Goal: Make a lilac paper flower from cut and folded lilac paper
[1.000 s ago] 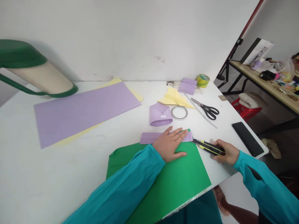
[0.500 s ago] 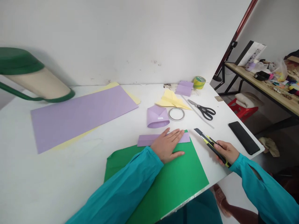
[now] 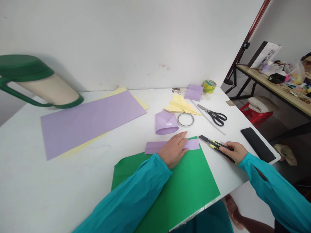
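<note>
The green paper (image 3: 191,181) lies on the near part of the white desk (image 3: 80,191). A thin purple strip (image 3: 151,148) lies across the far edge of the green paper, and a little green corner peeks out behind it. The left hand (image 3: 173,150) is palm down on the strip, fingers out straight and close together, pinching nothing. The right hand (image 3: 235,152) is to the right of the green paper, with its fingers wrapped around a black and yellow knife (image 3: 215,144). The knife's tip is right by the green paper's far right corner; I cannot tell if it touches. Behind the green paper are a folded purple paper (image 3: 166,123), a tape ring (image 3: 186,126) and a folded yellow paper (image 3: 179,103). Scissors (image 3: 213,115) lie behind it too, more to the right.
</note>
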The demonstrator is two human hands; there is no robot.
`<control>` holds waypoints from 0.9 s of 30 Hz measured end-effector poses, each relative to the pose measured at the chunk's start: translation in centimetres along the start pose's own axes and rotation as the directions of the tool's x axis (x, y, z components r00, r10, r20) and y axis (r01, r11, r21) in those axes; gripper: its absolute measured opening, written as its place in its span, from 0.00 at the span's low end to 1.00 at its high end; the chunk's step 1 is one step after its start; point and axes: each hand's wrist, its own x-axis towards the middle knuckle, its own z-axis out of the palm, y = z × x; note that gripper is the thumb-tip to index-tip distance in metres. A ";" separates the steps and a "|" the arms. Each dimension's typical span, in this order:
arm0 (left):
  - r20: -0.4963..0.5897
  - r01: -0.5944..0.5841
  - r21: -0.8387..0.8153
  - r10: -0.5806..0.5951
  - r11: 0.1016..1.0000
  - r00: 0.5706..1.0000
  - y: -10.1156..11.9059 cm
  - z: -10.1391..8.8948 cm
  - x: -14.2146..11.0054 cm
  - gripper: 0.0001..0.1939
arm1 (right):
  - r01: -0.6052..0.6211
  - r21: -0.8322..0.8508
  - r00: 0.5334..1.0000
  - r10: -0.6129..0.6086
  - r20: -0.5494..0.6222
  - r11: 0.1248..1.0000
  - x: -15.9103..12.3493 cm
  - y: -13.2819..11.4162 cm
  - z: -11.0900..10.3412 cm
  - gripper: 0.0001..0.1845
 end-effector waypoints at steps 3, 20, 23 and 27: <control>-0.036 -0.005 -0.060 0.003 0.998 0.999 -0.1 -0.1 -0.1 0.16 | 0.102 -0.026 0.993 -0.103 -0.052 0.994 0.5 0.4 0.0 0.26; -0.071 0.024 -0.165 -0.036 0.986 0.997 -0.2 0.0 -0.2 0.21 | 0.271 -0.114 0.962 -0.268 0.044 0.956 -0.1 0.1 0.9 0.21; -0.041 -0.010 -0.103 0.006 0.995 0.999 -0.2 -0.1 -0.1 0.19 | 0.359 -0.198 0.931 -0.365 0.007 0.912 -0.2 -0.2 1.0 0.19; 0.029 -0.066 -0.012 0.066 0.998 0.997 -0.3 -0.1 0.0 0.17 | 0.494 -0.295 0.853 -0.522 -0.019 0.818 -0.2 -0.5 1.1 0.19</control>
